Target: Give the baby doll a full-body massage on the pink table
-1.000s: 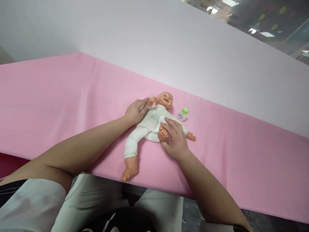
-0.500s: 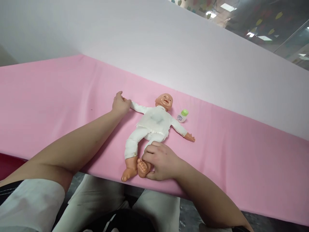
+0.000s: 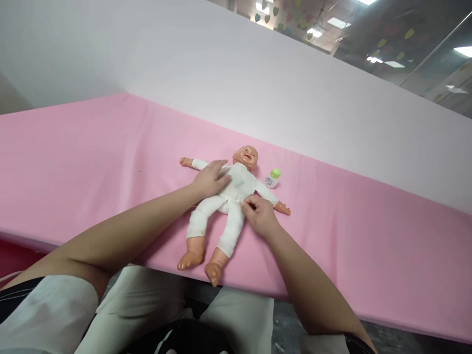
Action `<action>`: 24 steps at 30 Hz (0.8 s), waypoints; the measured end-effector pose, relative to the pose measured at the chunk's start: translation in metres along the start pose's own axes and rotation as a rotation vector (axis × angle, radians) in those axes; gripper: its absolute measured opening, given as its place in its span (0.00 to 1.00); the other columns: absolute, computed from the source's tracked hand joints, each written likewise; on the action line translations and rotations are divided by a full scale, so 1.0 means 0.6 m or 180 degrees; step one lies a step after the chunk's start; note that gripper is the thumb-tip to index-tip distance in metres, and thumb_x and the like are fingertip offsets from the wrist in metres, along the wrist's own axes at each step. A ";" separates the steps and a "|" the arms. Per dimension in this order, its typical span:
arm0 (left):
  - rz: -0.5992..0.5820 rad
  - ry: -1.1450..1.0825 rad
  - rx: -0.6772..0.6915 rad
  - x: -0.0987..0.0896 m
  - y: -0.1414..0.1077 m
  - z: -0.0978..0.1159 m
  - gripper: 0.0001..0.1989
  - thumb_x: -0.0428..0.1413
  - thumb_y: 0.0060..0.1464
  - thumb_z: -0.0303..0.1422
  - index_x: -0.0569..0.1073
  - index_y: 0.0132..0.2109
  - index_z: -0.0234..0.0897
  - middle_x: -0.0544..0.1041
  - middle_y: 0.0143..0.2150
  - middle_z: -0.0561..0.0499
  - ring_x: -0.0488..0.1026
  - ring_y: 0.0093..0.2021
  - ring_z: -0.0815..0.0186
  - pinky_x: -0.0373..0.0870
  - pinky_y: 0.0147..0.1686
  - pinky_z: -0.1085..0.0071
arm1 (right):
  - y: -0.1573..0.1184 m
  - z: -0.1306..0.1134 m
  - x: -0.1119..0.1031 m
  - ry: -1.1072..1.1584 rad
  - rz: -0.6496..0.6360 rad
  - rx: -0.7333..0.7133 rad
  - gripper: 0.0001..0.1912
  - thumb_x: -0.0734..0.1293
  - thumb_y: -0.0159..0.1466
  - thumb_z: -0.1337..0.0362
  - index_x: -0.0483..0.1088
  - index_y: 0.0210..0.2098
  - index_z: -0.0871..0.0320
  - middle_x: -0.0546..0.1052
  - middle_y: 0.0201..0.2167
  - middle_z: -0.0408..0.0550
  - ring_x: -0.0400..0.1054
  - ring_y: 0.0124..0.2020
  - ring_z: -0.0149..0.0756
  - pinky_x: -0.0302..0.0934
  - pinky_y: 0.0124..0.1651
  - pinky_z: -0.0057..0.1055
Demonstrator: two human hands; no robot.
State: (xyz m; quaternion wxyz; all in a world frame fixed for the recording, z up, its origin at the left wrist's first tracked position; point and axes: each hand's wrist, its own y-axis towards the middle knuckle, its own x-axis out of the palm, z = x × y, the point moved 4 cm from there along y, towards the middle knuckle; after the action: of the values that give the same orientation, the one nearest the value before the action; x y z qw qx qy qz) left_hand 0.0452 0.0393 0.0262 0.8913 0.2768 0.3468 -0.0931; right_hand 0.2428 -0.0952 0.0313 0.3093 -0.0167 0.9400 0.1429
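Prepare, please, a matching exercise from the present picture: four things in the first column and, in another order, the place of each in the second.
Column one
1. doll
2. left hand
3. right hand
4. bottle

Column two
A. at the doll's hip
B. near the doll's head, green cap showing
C. on its back on the pink cover
D. at the doll's upper body

Right pairs: 1-C, 2-D, 3-A, 4-B

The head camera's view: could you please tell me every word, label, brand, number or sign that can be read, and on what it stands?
None can be read.
Small whitish plastic bottle with light green cap: printed label, too small and blurred to read.
Baby doll with white cloth body: no text seen.
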 end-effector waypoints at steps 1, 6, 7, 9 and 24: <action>-0.0264 -0.0121 -0.0010 0.014 0.003 0.011 0.34 0.54 0.63 0.51 0.68 0.69 0.36 0.73 0.68 0.38 0.71 0.67 0.46 0.69 0.66 0.49 | 0.008 0.016 -0.012 -0.0295 0.0271 0.0205 0.14 0.65 0.71 0.55 0.74 0.33 0.55 0.78 0.29 0.44 0.70 0.31 0.37 0.63 0.37 0.34; -0.0598 -0.0346 -0.0154 0.066 0.012 0.036 0.29 0.52 0.65 0.53 0.73 0.61 0.36 0.80 0.59 0.38 0.77 0.61 0.47 0.73 0.62 0.49 | 0.033 0.074 -0.037 -0.1115 0.0505 0.0935 0.16 0.61 0.72 0.55 0.74 0.34 0.54 0.81 0.34 0.51 0.74 0.38 0.46 0.64 0.47 0.41; -0.0530 -0.0377 -0.0180 0.072 0.010 0.039 0.29 0.52 0.65 0.52 0.72 0.62 0.36 0.78 0.62 0.37 0.75 0.63 0.46 0.71 0.64 0.48 | 0.036 0.081 -0.037 -0.1063 0.0533 0.0979 0.19 0.60 0.72 0.53 0.73 0.32 0.54 0.81 0.33 0.52 0.74 0.38 0.47 0.65 0.47 0.41; -0.0469 -0.0476 -0.0246 0.082 -0.001 0.045 0.33 0.52 0.65 0.52 0.69 0.67 0.34 0.73 0.69 0.35 0.69 0.70 0.44 0.65 0.70 0.47 | 0.040 0.091 -0.035 -0.0744 0.0639 0.1036 0.22 0.59 0.72 0.48 0.72 0.31 0.55 0.80 0.32 0.52 0.74 0.37 0.47 0.66 0.46 0.41; -0.1130 -0.4855 -0.1467 0.099 -0.052 0.132 0.32 0.64 0.58 0.53 0.76 0.58 0.32 0.84 0.54 0.38 0.81 0.54 0.50 0.78 0.56 0.57 | 0.008 -0.018 -0.027 0.1519 0.0470 -0.0204 0.39 0.70 0.66 0.41 0.64 0.70 0.52 0.73 0.67 0.54 0.70 0.65 0.54 0.67 0.67 0.52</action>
State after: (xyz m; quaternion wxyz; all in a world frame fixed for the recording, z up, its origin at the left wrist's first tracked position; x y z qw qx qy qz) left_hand 0.1230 -0.0296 0.0211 0.8888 -0.1121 -0.3062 -0.3222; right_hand 0.2489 -0.0948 0.0502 0.0667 0.0090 0.9801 0.1868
